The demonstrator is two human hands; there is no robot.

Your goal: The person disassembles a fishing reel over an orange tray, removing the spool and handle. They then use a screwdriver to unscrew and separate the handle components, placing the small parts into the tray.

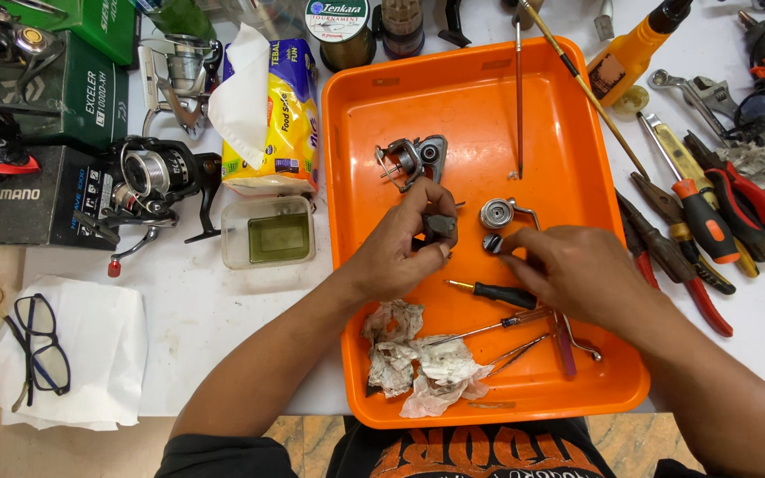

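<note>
1. Left hand (400, 252): grip closed around a small dark grey reel body part (440, 227), thumb and fingertips pinching it, held just above the floor of the orange tray (356, 159).
2. Right hand (568, 270): fingertips narrowed onto a small dark round part (492, 242), just right of the grey part and just below a silver rotor piece (498, 213) lying in the tray. Whether the part is lifted or only touched, I cannot tell.
3. Tray centre, above the left hand: a grey metal reel frame (413, 159) with a wire bail, lying apart from both hands.
4. Tray, below the hands: black-handled screwdriver with yellow tip (493, 291), touching the underside of the right hand; thin tweezers (515, 354); crumpled stained tissue (418, 358) at the near edge.
5. Tray, upper right: thin brown rod (519, 97) lying upright along the tray floor.
6. Bench (205, 301), left of tray: clear plastic tub (269, 232) with greenish liquid, yellow tissue pack (281, 111), black spinning reel (152, 181), eyeglasses (37, 345) on a white cloth.
7. Bench, right of tray: row of screwdrivers and red-handled pliers (710, 230), well apart from the hands.
</note>
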